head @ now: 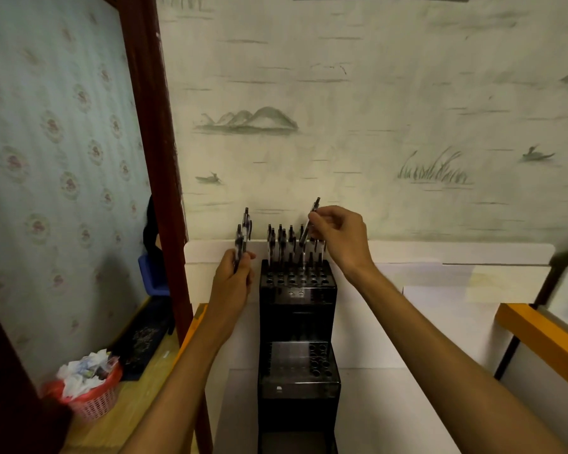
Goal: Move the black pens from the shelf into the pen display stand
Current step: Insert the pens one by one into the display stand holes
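Pen [311,221] tilts in right hand [340,235] above stand [297,299] rim.

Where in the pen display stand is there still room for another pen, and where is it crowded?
On the pen display stand, the top tier's front row of holes sits open. The lower tier also holds no pens. The crowded part is the top tier's back rows, packed with standing pens, where the right hand holds a pen.

Tall black plastic tiered pen display stand [297,299] upright on white shelf; back rows of top tier hold upright black pens [281,245]. One black pen [310,224] tilted above them; small bunch of black pens [242,239] upright, left of stand.
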Available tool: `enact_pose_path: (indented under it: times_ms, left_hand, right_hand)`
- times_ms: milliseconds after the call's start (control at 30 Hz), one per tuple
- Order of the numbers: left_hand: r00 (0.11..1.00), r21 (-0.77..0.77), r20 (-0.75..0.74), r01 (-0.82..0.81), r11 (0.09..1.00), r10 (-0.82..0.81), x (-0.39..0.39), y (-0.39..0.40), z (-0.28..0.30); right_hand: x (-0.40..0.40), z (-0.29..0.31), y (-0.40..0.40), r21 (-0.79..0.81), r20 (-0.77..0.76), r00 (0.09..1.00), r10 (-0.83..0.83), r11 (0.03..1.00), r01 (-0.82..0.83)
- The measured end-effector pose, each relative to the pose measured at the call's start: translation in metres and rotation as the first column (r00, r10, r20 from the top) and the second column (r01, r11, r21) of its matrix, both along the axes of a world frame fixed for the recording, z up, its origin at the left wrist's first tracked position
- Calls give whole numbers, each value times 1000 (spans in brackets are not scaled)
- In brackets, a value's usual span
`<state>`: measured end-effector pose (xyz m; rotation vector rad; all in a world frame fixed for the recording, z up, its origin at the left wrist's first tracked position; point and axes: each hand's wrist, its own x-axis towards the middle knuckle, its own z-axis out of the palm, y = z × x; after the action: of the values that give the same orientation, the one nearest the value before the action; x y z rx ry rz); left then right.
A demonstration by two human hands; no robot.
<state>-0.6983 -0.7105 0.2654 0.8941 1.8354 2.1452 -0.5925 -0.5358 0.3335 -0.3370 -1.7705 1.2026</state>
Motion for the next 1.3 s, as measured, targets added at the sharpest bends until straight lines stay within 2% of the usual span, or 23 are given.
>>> enact_pose_path:
  times_ms: [400, 633, 867, 933, 1000, 1067, 1167, 1300]
  left_hand:
    - [994, 35, -103, 36, 999, -32, 2, -2, 7]
    - [994, 49, -92, 67, 997, -62, 4, 0, 7]
    - [993, 33, -60, 107, 994, -105, 12, 3, 7]
    - [992, 19, -58, 117, 993, -116, 14, 4, 8]
    - [990, 11, -47, 135, 991, -134, 15, 4, 9]
    - [989, 7, -39, 144, 990, -144, 16, 6, 10]
    - [992, -18, -50, 117, 993, -118, 16, 11, 9]
    - [986, -67, -140, 87, 994, -96, 16, 14, 6]
  right_hand:
    - [-14, -12, -11, 273, 139, 985, -98, 960, 57]
    - [-18, -28, -8, 332, 242, 955, -169, 940, 82]
    - [-15, -30, -7, 448, 348, 912, -216, 893, 41]
    - [-12, -27, -6, 424, 333, 917, -221, 903, 64]
    - [-7, -24, -5, 313, 301, 939, -165, 947, 66]
    - [-2, -18, -7, 82, 242, 970, 8, 996, -29]
    - [5, -10, -14, -180, 105, 955, 276, 950, -255]
    - [9, -6, -23, -216, 63, 921, 385, 906, -364]
